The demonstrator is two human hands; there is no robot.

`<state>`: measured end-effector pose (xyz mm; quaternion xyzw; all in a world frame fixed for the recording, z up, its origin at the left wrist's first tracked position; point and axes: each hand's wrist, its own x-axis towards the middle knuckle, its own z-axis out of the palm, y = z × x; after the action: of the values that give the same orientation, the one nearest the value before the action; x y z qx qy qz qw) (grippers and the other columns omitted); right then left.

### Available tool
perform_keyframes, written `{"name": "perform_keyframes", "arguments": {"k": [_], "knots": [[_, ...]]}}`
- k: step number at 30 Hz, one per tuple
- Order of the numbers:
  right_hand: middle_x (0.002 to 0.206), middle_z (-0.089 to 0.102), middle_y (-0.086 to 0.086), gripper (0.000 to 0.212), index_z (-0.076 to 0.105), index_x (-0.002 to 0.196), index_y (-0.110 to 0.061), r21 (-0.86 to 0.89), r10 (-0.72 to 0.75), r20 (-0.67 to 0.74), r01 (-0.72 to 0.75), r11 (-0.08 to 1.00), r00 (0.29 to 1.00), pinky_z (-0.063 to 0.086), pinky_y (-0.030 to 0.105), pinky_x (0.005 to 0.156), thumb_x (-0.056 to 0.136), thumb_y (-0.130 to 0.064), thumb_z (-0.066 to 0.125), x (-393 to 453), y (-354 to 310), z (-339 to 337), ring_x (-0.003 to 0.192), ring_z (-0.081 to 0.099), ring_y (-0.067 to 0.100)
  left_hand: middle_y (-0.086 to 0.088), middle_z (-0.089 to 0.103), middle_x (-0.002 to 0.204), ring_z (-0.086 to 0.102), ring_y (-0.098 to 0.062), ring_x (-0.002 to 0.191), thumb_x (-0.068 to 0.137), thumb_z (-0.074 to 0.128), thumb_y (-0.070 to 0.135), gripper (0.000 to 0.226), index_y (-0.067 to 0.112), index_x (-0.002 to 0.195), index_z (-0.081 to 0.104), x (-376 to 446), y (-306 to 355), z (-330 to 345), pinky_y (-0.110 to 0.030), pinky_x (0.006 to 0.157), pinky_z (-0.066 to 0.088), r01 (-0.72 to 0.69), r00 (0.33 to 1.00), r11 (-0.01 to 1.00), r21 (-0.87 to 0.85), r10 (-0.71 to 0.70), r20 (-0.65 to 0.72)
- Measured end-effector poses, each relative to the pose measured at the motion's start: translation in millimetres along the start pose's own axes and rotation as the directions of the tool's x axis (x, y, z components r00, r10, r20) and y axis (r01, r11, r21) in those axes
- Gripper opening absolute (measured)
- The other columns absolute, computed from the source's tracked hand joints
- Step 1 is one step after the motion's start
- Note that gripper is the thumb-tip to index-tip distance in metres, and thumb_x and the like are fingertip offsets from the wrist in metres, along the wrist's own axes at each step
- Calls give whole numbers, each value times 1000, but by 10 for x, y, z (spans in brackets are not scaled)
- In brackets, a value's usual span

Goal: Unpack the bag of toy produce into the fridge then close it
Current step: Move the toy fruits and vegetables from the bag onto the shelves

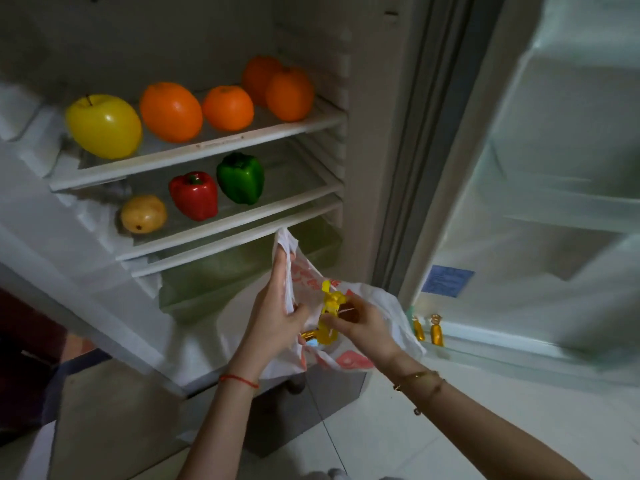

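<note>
Fingers of my left hand pinch the bag handle up so its mouth gapes below the fridge shelf; my right hand curls shut around a yellow toy, lifting it clear to shelve

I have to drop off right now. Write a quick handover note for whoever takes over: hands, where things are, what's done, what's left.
Left hand grips the white plastic bag by its handle, held open.
Right hand is lifting a yellow toy out of the bag.
Done: yellow apple and four oranges on the top shelf; potato, red pepper, green pepper on the shelf below.
Left: shelve the yellow toy, empty the bag, close the fridge door, now open.
</note>
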<state>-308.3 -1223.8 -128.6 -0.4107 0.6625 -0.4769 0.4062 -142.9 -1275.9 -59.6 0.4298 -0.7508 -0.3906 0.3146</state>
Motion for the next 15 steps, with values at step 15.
{"name": "perform_keyframes", "arguments": {"k": [15], "knots": [[77,71,22,22,70,69,-7,-140,227,-503,-338,931,834,49,36,68,75,-25,80,-302,476,-1828,68,58,20,-1,33,154,50,-19,126,87,68,7,107,57,140,-11,81,188,336,-39,88,57,-28,1000,1000,-1,28,-5]]}}
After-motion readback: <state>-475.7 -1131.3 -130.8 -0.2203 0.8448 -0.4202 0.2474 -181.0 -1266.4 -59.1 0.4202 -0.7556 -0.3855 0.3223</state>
